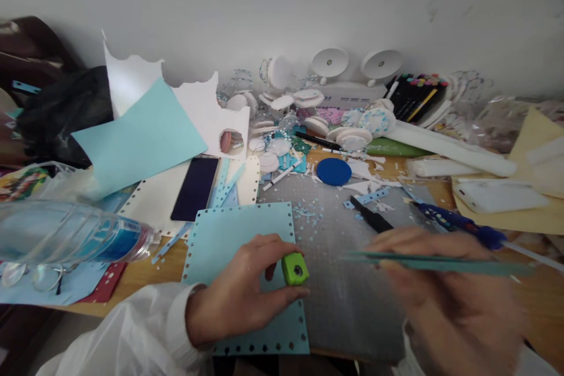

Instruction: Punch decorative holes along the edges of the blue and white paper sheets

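My left hand (pixel 247 291) grips a small lime-green paper punch (pixel 294 269) between thumb and fingers, its face with a flower-shaped hole turned to the right. Beneath that hand lies a light blue paper sheet (pixel 238 223), with small flower-shaped holes along its edges. On the right, my right hand (pixel 453 299) is closed on a thin teal strip (pixel 440 262), seen nearly edge-on and blurred by motion; I cannot make out its exact kind. The strip is above a grey cutting mat (pixel 339 305), where tiny blue paper bits (pixel 311 214) are scattered.
Behind are a phone (pixel 195 189), a blue disc (pixel 333 171), a black pen (pixel 370 215) and a pile of white discs (pixel 308 100). A water bottle (pixel 66 232) lies left. To the right are a blue-handled tool (pixel 458 220), white rolls (pixel 453 147) and a marker set (pixel 418 94).
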`<state>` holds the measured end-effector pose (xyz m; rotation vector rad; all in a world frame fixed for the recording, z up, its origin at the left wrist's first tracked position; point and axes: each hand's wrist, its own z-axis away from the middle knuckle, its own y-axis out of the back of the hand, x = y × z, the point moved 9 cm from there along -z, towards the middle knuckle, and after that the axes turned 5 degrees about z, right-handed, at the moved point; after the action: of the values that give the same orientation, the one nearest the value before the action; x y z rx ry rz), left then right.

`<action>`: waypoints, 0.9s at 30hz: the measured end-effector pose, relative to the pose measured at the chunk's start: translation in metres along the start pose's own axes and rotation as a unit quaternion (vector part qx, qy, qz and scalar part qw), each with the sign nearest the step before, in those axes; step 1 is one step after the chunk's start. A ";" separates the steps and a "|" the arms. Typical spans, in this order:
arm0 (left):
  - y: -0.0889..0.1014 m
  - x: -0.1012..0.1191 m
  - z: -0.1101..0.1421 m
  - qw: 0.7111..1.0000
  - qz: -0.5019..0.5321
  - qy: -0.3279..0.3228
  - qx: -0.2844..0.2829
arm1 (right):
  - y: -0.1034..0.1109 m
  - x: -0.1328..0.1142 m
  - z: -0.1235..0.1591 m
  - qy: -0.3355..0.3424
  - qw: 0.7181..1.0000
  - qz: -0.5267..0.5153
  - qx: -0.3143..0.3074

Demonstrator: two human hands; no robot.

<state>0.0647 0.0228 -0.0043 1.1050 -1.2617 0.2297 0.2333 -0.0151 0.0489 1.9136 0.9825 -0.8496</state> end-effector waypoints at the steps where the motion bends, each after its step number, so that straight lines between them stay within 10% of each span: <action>1: 0.001 -0.001 0.000 1.000 0.017 0.006 0.003 | 0.009 0.007 -0.003 -0.004 0.999 0.031 0.029; 7: 0.002 -0.007 0.000 0.975 0.214 0.059 0.008 | -0.022 0.093 -0.001 -0.064 0.923 0.316 -0.208; 10: -0.007 -0.010 -0.001 0.944 0.313 0.100 -0.034 | -0.022 0.120 0.002 -0.089 0.861 0.449 -0.221; 15: -0.015 -0.012 -0.003 0.945 0.296 0.119 -0.066 | -0.022 0.057 0.003 0.076 0.926 0.353 -0.112; 20: -0.023 -0.002 -0.004 0.981 0.157 0.058 -0.098 | -0.066 0.008 0.029 0.119 0.944 0.119 -0.285; 27: -0.029 0.018 0.001 0.964 0.177 -0.032 -0.195 | -0.079 0.009 0.030 0.089 0.941 0.042 -0.323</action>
<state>0.0899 0.0004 -0.0047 0.5499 -1.4833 0.2019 0.1642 -0.0090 0.0002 1.4569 1.1089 -0.2474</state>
